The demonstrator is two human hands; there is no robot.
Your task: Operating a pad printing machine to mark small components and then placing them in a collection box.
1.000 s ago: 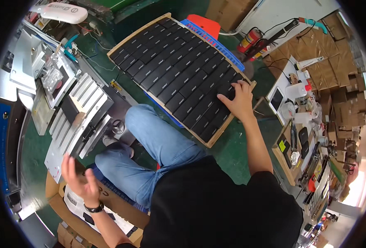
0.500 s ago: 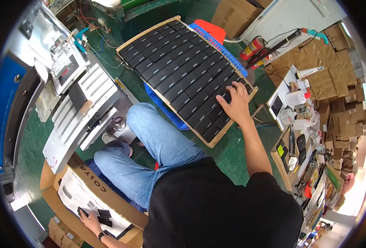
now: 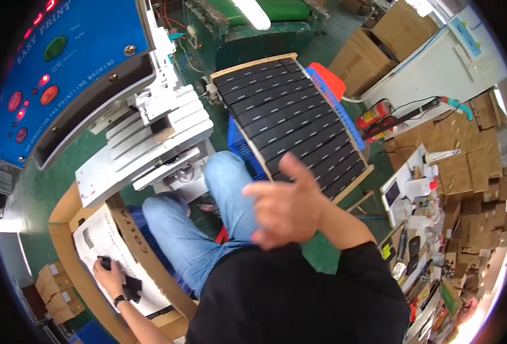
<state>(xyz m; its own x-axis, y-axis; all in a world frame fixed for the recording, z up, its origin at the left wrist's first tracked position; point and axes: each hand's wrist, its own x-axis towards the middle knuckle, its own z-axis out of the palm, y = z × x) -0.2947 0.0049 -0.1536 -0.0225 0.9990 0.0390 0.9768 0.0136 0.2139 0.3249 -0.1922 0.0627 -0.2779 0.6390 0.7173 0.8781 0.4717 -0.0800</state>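
My left hand point(image 3: 109, 278) is down in the open cardboard box point(image 3: 64, 241) at the lower left, its fingers closed on a small black block point(image 3: 105, 262). Beneath it lies a white printed sheet point(image 3: 107, 232); a few more black pieces point(image 3: 132, 288) rest on the sheet beside my wrist. My right hand point(image 3: 288, 209), slightly blurred, is raised over my lap with its fingers apart and nothing in them. Beyond it stands a wood-framed tray point(image 3: 253, 64) lined with rows of black rectangular blocks point(image 3: 288, 109), each with a small white mark. My right hand hides the tray's near corner.
A blue-fronted machine point(image 3: 76, 74) with lit buttons fills the upper left, its slotted metal table point(image 3: 156, 137) next to my knees. Blue crates point(image 3: 239, 143) sit under the tray. On the right are a cluttered bench point(image 3: 399, 189), a fire extinguisher point(image 3: 374, 114) and stacked cartons point(image 3: 477, 200).
My right hand has left the tray's blocks and come back over my lap. My left hand stays in the box, with the black block lifted a little. The view has shifted left.
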